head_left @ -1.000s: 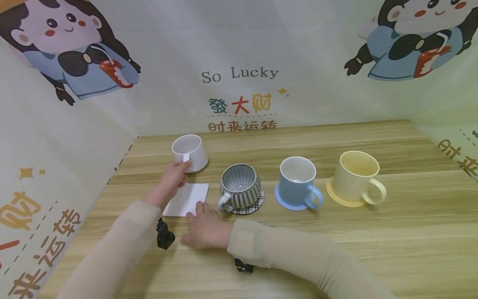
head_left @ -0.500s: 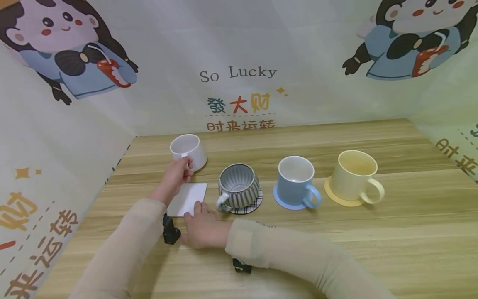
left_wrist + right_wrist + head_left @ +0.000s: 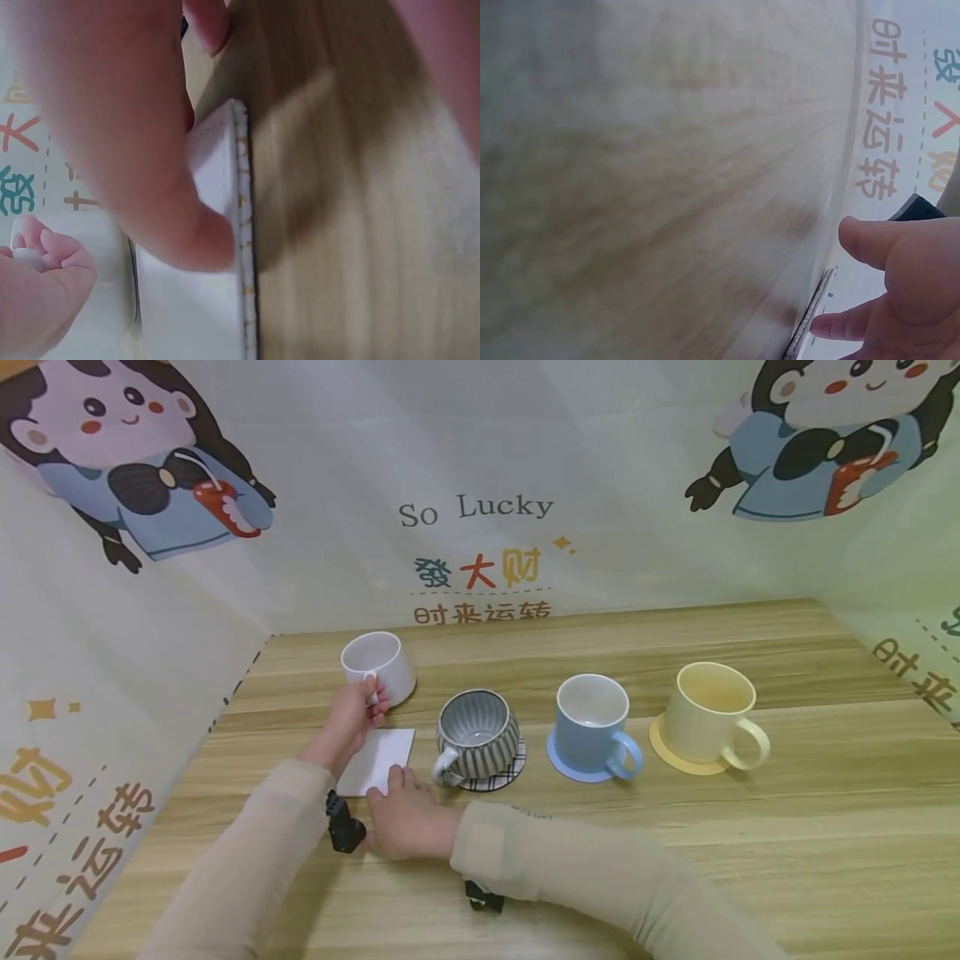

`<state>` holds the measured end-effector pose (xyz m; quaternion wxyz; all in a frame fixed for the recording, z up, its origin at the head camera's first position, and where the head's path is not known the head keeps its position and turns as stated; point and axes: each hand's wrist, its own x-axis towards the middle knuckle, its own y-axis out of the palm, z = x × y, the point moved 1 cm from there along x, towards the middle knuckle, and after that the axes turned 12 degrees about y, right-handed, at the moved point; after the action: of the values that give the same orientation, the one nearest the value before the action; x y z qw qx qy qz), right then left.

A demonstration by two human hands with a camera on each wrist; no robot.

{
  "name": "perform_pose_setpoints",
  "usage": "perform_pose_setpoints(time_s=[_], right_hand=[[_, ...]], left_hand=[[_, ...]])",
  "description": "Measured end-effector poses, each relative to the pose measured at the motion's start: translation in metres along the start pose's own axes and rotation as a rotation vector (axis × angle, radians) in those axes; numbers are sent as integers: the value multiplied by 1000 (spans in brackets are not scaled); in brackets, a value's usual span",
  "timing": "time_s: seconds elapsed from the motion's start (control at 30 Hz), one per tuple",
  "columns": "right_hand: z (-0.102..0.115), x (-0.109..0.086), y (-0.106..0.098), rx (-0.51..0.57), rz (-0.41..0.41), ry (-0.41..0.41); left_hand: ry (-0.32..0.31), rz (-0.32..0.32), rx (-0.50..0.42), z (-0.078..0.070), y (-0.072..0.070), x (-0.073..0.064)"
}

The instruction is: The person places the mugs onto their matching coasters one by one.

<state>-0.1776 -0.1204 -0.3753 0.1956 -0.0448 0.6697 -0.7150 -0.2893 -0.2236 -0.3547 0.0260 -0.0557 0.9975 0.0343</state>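
Note:
At the back left of the table stands a white mug point(image 3: 391, 670). My left hand point(image 3: 351, 714) grips its handle, fingers curled round it; the left wrist view also has this hand point(image 3: 52, 289) on the handle. In front of the mug lies a white square coaster point(image 3: 384, 752), partly covered by both hands. My right hand point(image 3: 411, 814) rests at the coaster's near edge with fingers extended. The right wrist view has the thumb and fingers of that hand point(image 3: 911, 292) spread beside the coaster's thin edge point(image 3: 808, 316).
To the right stand a grey striped mug point(image 3: 480, 735) on a plaid round coaster point(image 3: 508, 775), a blue mug point(image 3: 591, 737) on a blue coaster point(image 3: 564, 766), and a yellow mug point(image 3: 705, 727) on a yellow coaster point(image 3: 678, 760). Printed cloth point(image 3: 337, 460) walls the table's back and sides.
My left hand has moved slightly right, and its fingers have closed further round the white mug's handle. The right hand and all the mugs stay about where they were.

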Motion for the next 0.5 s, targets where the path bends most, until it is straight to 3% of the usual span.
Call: perform_pose_setpoints(time_s=[0.5], right_hand=[[-1,0,0,11,24,-4]], left_hand=[[46,-9,18,-6,-12,-10]])
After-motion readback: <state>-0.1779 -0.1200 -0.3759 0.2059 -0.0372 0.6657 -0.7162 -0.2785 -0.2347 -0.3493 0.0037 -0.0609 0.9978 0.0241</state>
